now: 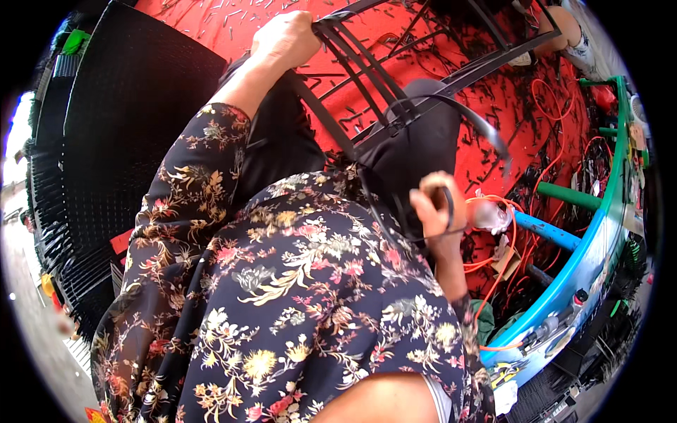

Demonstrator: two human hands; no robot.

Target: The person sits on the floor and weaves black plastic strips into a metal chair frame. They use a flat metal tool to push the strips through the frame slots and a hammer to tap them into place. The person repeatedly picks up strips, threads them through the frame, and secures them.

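Note:
A black metal frame [321, 113] with several parallel bars rests across my lap, slanting up to the right. My left hand [288, 39] is closed around its upper left corner. In my right hand [438, 208], near my right thigh, is a flat black strip [483, 127]. The strip loops over the lower rail of the frame, and its shiny end swings out to the right, smeared by motion. A thinner part of it curves down past my fingers. My right fingers are curled and slightly blurred.
A red floor covering [486, 169] is strewn with short black offcuts. Large black woven panels [134, 106] stand at the left. At the right is a green and blue rack [599, 233] with orange hoses [539, 176] around it. Another person's leg [564, 32] shows at upper right.

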